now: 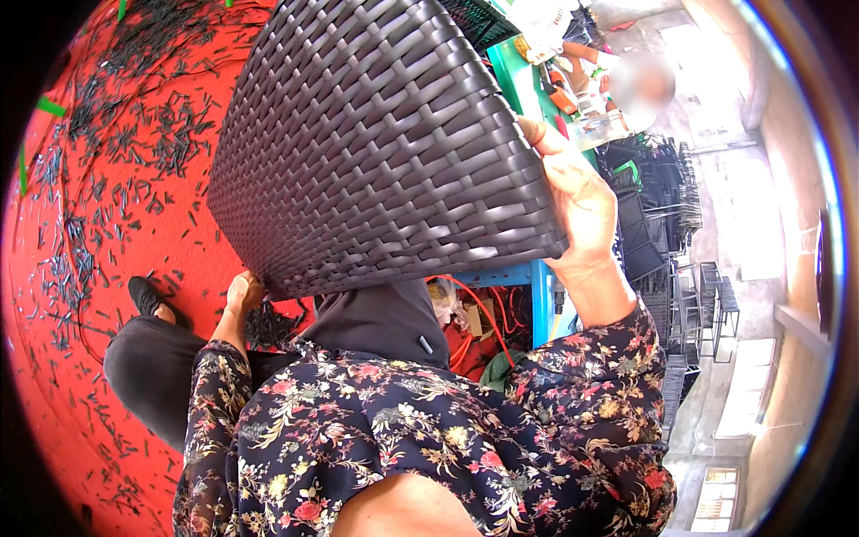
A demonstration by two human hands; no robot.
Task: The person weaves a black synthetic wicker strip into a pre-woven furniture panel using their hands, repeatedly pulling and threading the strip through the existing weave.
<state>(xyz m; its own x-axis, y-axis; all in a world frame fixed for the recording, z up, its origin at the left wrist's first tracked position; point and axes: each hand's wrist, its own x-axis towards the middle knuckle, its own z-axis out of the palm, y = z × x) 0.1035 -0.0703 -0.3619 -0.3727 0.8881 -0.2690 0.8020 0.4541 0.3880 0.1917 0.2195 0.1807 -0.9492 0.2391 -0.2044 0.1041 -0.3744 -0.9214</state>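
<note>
Left hand (244, 292) low — right hand (580, 201) raised, gripping

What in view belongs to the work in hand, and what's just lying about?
Apparently in use:
- black woven panel
- left hand, at its lower corner
- right hand, gripping its right edge

Seemingly lying about:
- loose black strips on the red floor
- black frames

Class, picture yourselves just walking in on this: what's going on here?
A person in a floral top holds up a large, dark woven panel in front of them. The left hand grips it by its lower left corner, while the right hand holds its right edge, thumb on the woven face. Short black scraps lie scattered over the red floor. Another person is in the background at the upper right.
</note>
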